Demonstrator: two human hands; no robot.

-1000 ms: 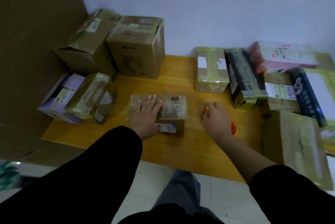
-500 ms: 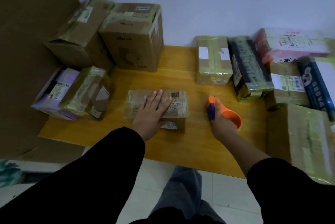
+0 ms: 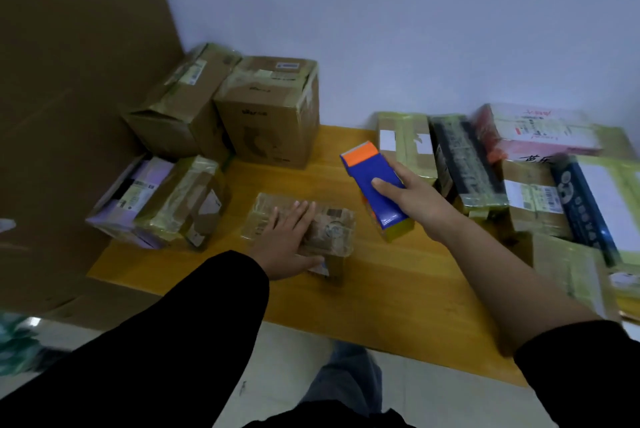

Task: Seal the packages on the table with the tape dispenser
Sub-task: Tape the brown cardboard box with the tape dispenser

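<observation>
A small brown package (image 3: 332, 230) wrapped in clear tape lies in the middle of the yellow wooden table (image 3: 398, 285). My left hand (image 3: 289, 242) rests flat on its top, fingers straight. My right hand (image 3: 414, 197) grips a blue and orange tape dispenser (image 3: 375, 185), lifted above the table just right of the package, with its orange end pointing away from me. The thumb lies on the dispenser's blue face.
Two large cardboard boxes (image 3: 270, 109) stand at the back left against a brown board (image 3: 69, 98). Two smaller parcels (image 3: 166, 202) lie at the left edge. Several taped parcels (image 3: 519, 168) crowd the right side. The table's near edge borders a tiled floor (image 3: 294, 358).
My right hand picked the tape dispenser up from the table and raised it beside the package. My left hand has stayed flat on the package.
</observation>
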